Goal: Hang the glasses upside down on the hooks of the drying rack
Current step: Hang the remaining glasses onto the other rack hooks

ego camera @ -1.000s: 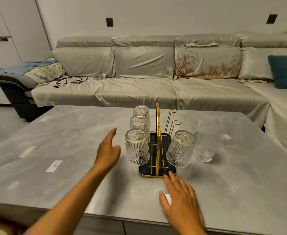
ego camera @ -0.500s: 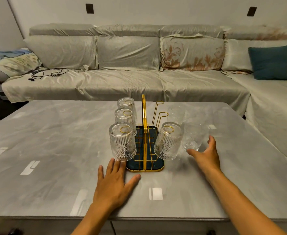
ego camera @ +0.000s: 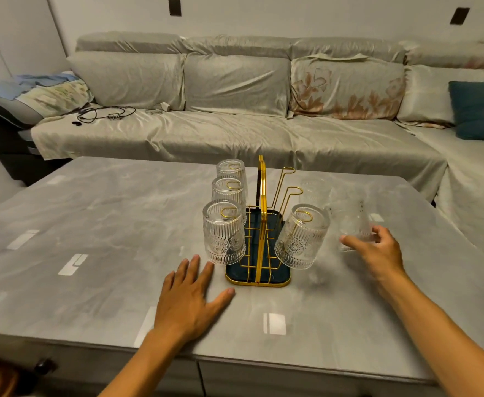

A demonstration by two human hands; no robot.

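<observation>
A gold wire drying rack (ego camera: 260,224) on a dark tray stands mid-table. Three ribbed glasses hang upside down on its left hooks, the nearest one (ego camera: 224,233) in front. Another upside-down glass (ego camera: 302,237) hangs on the near right hook; two right hooks (ego camera: 290,193) behind it are bare. My right hand (ego camera: 376,250) grips a blurred clear glass (ego camera: 353,224) right of the rack, held a little off the table. Another glass (ego camera: 315,191) stands on the table behind. My left hand (ego camera: 190,298) lies flat, fingers spread, on the table just left of the tray.
The grey marble table (ego camera: 106,224) carries white light reflections. Behind it runs a grey covered sofa (ego camera: 235,90) with a teal cushion (ego camera: 479,110) at right and a black cable (ego camera: 103,114) at left.
My right hand has closed around the loose glass and raised it slightly. The left hand stays flat by the tray. The view has shifted a little.
</observation>
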